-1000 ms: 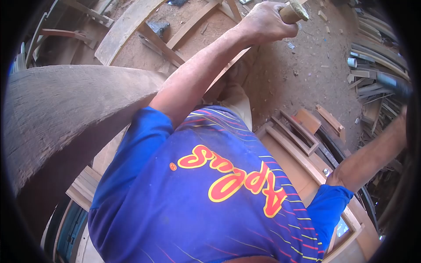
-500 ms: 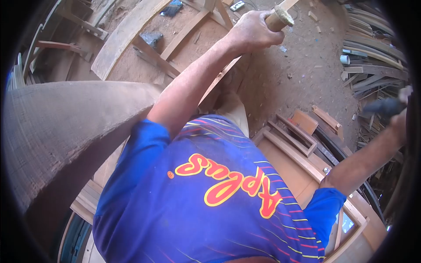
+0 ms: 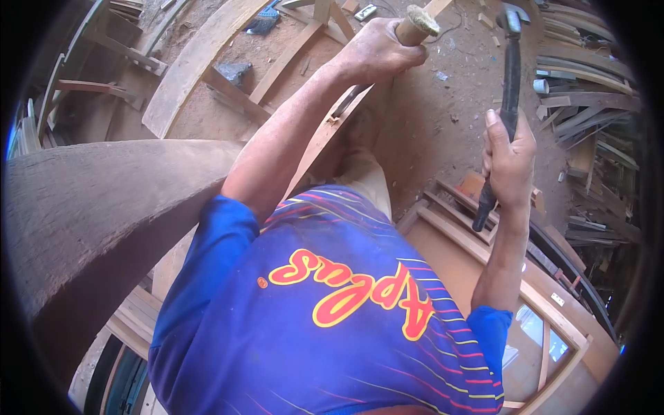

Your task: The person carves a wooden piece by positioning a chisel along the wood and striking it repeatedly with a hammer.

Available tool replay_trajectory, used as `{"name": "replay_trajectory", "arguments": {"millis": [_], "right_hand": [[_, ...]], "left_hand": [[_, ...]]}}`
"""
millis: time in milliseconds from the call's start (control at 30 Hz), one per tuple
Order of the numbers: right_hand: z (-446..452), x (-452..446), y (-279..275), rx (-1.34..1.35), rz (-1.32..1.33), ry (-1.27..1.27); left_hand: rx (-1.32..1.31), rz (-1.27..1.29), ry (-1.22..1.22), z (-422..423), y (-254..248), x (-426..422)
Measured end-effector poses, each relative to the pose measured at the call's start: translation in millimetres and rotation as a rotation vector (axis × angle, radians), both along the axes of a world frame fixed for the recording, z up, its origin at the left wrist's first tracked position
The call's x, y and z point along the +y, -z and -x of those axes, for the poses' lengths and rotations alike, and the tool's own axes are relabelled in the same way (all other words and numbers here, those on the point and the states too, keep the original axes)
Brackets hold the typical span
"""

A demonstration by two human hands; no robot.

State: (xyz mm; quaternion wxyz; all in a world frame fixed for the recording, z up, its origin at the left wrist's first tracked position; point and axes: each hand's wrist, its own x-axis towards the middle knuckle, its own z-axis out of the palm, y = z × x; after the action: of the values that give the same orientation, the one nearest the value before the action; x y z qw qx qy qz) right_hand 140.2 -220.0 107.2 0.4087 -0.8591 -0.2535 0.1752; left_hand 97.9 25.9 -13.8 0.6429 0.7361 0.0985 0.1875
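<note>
Watching remotely, I find the right hand (image 3: pixel 510 159), fingers clenched round its hammer (image 3: pixel 512 69), swung inward, seemingly teamed with the chisel (image 3: pixel 413 31) the left hand (image 3: pixel 377 54) clasps.

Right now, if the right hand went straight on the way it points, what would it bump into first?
Probably nothing: the right hand holds a hammer, and beyond that the way looks free up to the picture's top edge. The ground seems to lie below, but depth is unclear.
</note>
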Motion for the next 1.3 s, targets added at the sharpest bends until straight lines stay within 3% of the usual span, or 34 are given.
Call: {"name": "replay_trajectory", "arguments": {"millis": [200, 267, 333, 433, 567, 633, 667, 767, 867, 900, 933, 1000, 1033, 1100, 1133, 1200, 1267, 1300], "right_hand": [[12, -40, 46, 0.163, -0.026, 0.182], [14, -70, 73, 0.229, 0.025, 0.228], [12, -108, 105, 0.063, 0.133, 0.204], [20, -130, 133, 0.094, 0.214, 0.244], [25, -122, 157, 0.451, 0.211, 0.445], [28, -128, 173, 0.429, 0.193, 0.433], [30, -132, 177, 0.406, 0.213, 0.401], [36, -140, 175, 0.377, 0.277, 0.361], [35, -156, 186, 0.37, 0.34, 0.359], [39, -160, 192, 0.394, 0.364, 0.362], [41, -164, 199, 0.418, 0.377, 0.358], [32, -162, 211, 0.51, 0.382, 0.409], [27, -161, 218, 0.518, 0.379, 0.399], [18, -158, 229, 0.466, 0.373, 0.363], [12, -155, 232, 0.465, 0.365, 0.374], [8, -152, 231, 0.39, 0.341, 0.267], [3, -143, 227, 0.407, 0.357, 0.266], [3, -144, 222, 0.415, 0.367, 0.228]], "left_hand": [[-0.123, -0.163, -0.163, 21, -9, -18], [-0.078, -0.06, -0.151, 36, -19, -25], [0.0, 0.033, -0.162, 39, -25, -30], [-0.003, -0.025, -0.177, 33, -16, -27], [0.117, -0.129, -0.225, 49, -22, -25], [-0.137, -0.83, -0.178, 55, -18, -21], [0.022, -0.718, -0.163, 65, -19, -26], [0.018, -0.6, -0.031, 78, -29, -29], [-0.087, -0.111, 0.006, 65, -23, -30], [-0.239, 0.155, -0.039, 57, -17, -35], [-0.088, -0.318, 0.014, 55, -17, -21], [0.145, -0.42, -0.083, 25, -27, -15], [0.204, -0.052, -0.239, 5, -30, -24], [0.192, -0.005, -0.176, -10, -25, -13], [0.038, -0.606, -0.261, 2, -13, -8], [-0.138, -1.194, -0.314, 39, -25, 12], [-0.345, -0.299, 0.004, 89, -101, 40], [-0.443, -0.11, -0.02, 94, -115, 37]]}}
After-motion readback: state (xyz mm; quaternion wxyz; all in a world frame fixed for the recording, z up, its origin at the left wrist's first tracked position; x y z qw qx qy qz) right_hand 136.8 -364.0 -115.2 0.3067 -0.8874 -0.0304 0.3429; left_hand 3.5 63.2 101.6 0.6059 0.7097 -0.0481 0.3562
